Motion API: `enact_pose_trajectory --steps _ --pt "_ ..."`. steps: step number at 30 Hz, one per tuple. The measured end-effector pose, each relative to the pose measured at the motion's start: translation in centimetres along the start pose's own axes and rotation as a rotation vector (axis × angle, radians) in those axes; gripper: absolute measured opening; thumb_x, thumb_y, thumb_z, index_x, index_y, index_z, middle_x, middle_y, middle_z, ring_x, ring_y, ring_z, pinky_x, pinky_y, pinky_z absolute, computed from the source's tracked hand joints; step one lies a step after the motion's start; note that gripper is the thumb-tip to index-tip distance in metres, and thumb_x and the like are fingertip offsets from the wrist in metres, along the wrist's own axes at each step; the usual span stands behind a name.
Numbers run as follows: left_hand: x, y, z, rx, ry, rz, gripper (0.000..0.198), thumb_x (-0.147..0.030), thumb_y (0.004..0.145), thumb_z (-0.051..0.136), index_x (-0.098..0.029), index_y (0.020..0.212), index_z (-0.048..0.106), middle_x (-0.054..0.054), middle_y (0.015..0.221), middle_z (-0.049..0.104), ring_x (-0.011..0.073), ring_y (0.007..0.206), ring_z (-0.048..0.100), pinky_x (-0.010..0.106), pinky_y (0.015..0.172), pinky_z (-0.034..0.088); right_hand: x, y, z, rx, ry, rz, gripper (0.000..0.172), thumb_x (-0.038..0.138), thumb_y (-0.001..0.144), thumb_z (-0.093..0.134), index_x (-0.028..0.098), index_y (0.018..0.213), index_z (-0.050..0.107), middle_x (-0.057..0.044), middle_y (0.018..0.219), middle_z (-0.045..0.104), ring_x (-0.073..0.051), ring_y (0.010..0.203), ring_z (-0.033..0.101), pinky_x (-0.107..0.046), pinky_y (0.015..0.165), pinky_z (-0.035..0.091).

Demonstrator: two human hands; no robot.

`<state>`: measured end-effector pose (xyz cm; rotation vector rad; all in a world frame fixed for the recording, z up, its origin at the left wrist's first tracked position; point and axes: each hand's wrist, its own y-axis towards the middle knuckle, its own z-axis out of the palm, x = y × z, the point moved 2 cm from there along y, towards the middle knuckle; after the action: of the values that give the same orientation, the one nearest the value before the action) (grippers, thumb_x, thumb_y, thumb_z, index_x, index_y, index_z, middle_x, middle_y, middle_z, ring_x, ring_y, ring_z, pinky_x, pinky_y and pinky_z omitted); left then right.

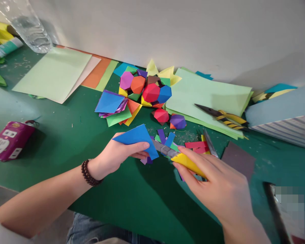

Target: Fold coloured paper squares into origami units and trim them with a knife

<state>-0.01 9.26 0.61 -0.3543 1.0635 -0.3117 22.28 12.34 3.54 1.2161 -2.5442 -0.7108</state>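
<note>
My left hand (119, 150) pinches a folded piece of blue paper (138, 136) between thumb and fingers, held above the table. In my right hand (213, 179) is a yellow utility knife (189, 164), its grey blade pointing left. The blade's tip meets the right edge of the blue paper, partly hidden behind it. Below the hands lie several coloured paper strips (169, 139). Beyond them sit faceted paper shapes (151, 93) in many colours, beside a fanned stack of folded paper squares (110, 102).
Black-and-yellow pliers (218, 115) rest on pale green paper sheets (193, 88). Scissors (210, 144) lie near red strips (197, 145). Leftward are a purple power socket block (11, 140), a clear bottle (32, 28), a glue stick (7, 46) and more sheets (56, 71). A striped box (289, 127) stands at right.
</note>
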Motion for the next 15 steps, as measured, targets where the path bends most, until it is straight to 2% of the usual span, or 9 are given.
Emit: enact_pose_trajectory --steps 3,8,12,15 --pt "0.4 -0.1 0.3 0.043 0.015 0.002 0.021 -0.027 0.074 0.08 -0.011 0.085 0.073 0.008 0.079 0.076 0.0189 0.07 0.073 0.033 0.073 0.061 0.6 0.2 0.2 -0.006 0.002 0.007 0.026 0.025 0.084 0.072 0.016 0.109 0.067 -0.003 0.08 0.071 -0.015 0.068 0.066 -0.026 0.067 0.049" --pt "0.6 -0.1 0.3 -0.002 -0.011 0.019 0.025 -0.03 0.073 0.081 -0.011 0.086 0.073 0.007 0.079 0.076 0.0195 0.071 0.073 0.034 0.072 0.062 1.1 0.5 0.4 -0.027 -0.018 0.021 0.027 0.024 0.085 0.072 0.016 0.109 0.066 -0.003 0.08 0.071 -0.015 0.068 0.066 -0.026 0.067 0.049" --pt "0.2 -0.2 0.4 -0.015 -0.046 0.031 0.029 -0.038 0.077 0.077 -0.01 0.082 0.072 0.008 0.077 0.075 0.0205 0.067 0.072 0.035 0.069 0.061 1.1 0.5 0.3 -0.039 -0.045 0.014 0.026 0.024 0.084 0.073 0.015 0.108 0.067 -0.003 0.078 0.07 -0.015 0.067 0.066 -0.026 0.066 0.049" --pt "0.2 -0.2 0.3 -0.036 -0.019 0.081 0.027 -0.037 0.079 0.075 -0.01 0.083 0.071 0.009 0.083 0.075 0.0196 0.067 0.072 0.036 0.071 0.061 1.3 0.6 0.4 -0.044 -0.037 0.018 0.027 0.024 0.084 0.072 0.014 0.108 0.067 -0.004 0.079 0.07 -0.016 0.068 0.066 -0.026 0.066 0.049"
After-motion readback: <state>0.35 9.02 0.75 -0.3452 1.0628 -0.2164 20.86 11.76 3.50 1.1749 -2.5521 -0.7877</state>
